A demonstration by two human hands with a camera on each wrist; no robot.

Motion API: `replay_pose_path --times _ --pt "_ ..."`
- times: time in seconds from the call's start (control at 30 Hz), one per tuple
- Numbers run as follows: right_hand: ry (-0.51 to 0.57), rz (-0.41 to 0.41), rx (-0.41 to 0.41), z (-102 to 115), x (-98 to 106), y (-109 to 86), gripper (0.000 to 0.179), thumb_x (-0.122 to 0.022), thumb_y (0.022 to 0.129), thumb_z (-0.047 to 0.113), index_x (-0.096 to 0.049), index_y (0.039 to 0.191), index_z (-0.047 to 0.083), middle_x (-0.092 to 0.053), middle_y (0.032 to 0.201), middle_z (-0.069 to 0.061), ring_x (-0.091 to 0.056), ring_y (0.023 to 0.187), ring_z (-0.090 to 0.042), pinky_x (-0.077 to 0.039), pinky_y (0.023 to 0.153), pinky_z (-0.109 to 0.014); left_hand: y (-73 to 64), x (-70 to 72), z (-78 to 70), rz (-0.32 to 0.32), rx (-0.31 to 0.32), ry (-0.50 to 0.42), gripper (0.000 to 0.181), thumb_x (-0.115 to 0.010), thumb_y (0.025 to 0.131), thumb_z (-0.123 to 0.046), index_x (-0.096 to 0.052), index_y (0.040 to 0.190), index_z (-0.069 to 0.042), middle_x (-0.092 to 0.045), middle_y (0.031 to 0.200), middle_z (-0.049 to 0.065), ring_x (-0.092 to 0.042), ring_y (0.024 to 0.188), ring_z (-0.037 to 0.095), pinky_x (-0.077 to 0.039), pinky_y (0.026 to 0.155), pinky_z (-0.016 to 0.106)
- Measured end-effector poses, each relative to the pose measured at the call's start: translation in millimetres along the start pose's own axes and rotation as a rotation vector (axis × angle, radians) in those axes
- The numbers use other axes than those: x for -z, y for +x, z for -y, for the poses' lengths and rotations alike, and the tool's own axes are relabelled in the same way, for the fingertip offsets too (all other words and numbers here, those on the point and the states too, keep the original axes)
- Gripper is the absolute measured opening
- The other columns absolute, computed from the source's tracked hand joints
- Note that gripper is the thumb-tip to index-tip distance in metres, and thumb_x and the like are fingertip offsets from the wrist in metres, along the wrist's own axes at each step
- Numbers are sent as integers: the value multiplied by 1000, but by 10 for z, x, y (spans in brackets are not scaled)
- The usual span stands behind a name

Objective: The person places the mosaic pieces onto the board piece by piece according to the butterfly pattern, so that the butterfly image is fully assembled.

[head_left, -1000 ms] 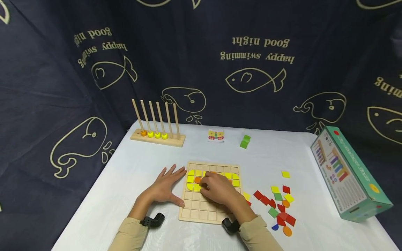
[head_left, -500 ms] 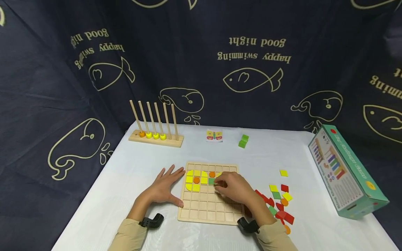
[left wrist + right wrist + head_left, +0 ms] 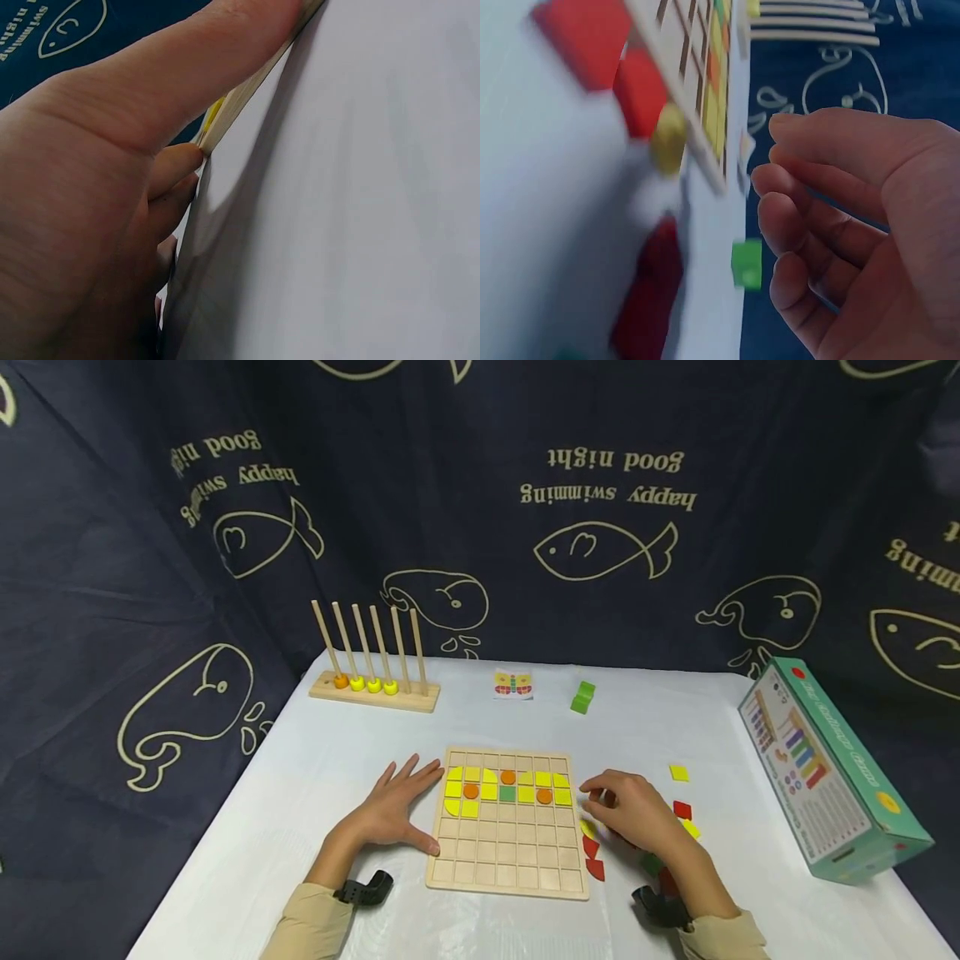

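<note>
A wooden grid board (image 3: 508, 852) lies flat on the white table, its upper cells filled with yellow pieces (image 3: 489, 792), orange discs (image 3: 543, 796) and one green square (image 3: 507, 793). My left hand (image 3: 390, 810) is spread at the board's left edge, thumb and fingertips touching its rim. Just beyond the right edge hovers my right hand (image 3: 633, 810), fingers loosely bent. In the right wrist view nothing shows between its fingers (image 3: 780, 217). Under and beside that hand are a yellow piece (image 3: 588, 829) and red pieces (image 3: 595, 869); its forearm hides part of the loose pile.
A peg stand (image 3: 375, 693) with several beads stands back left. Behind the board lie a butterfly picture card (image 3: 513, 683) and green blocks (image 3: 582, 697). A green box (image 3: 832, 777) is at the right, with a yellow square (image 3: 678, 772) between it and the board.
My right hand has moved right, off the board, uncovering the green square in the middle cell and the yellow and orange pieces at the right. My left hand stays at the board's edge.
</note>
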State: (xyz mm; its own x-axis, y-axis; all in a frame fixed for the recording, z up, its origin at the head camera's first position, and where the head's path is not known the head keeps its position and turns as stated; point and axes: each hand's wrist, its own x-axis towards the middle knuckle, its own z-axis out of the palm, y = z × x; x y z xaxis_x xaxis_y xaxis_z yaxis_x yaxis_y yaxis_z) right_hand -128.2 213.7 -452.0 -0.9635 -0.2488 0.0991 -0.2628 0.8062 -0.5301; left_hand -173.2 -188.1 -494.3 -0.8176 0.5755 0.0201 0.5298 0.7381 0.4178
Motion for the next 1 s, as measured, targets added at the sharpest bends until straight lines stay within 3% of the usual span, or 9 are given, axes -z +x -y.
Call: replay_pose_path --times 0.37,0.6,0.77,1.0 --pt "-162 -169 -292 -375 258 -249 27 -73 82 24 -73 102 6 -65 80 -3 -56 67 -20 -47 53 -33 8 23 -24 -5 -3 -3 130 -72 48 -81 -31 152 -15 -23 157 0 -6 145 30 0 113 53" --pt "-188 -32 -442 -502 290 -325 52 -81 73 39 -70 107 1 -65 83 -8 -57 73 -24 -51 62 -46 -21 -4 -13 -11 -1 -7 130 -73 47 -80 -32 151 -13 -24 157 2 -7 145 31 0 113 55" --pt "-196 -26 -419 -536 185 -335 49 -82 71 34 -71 106 2 -66 83 -6 -57 70 -22 -53 61 -46 -38 -20 -12 -1 -4 -8 130 -72 48 -81 -32 151 -13 -25 157 2 -7 145 32 0 112 56" --pt "-192 -92 -298 -422 139 -243 35 -78 72 25 -73 100 6 -66 90 -8 -57 73 -21 -52 60 -44 -14 17 -22 -3 -4 0 129 -73 48 -80 -31 152 -14 -24 157 1 -6 145 31 1 113 55"
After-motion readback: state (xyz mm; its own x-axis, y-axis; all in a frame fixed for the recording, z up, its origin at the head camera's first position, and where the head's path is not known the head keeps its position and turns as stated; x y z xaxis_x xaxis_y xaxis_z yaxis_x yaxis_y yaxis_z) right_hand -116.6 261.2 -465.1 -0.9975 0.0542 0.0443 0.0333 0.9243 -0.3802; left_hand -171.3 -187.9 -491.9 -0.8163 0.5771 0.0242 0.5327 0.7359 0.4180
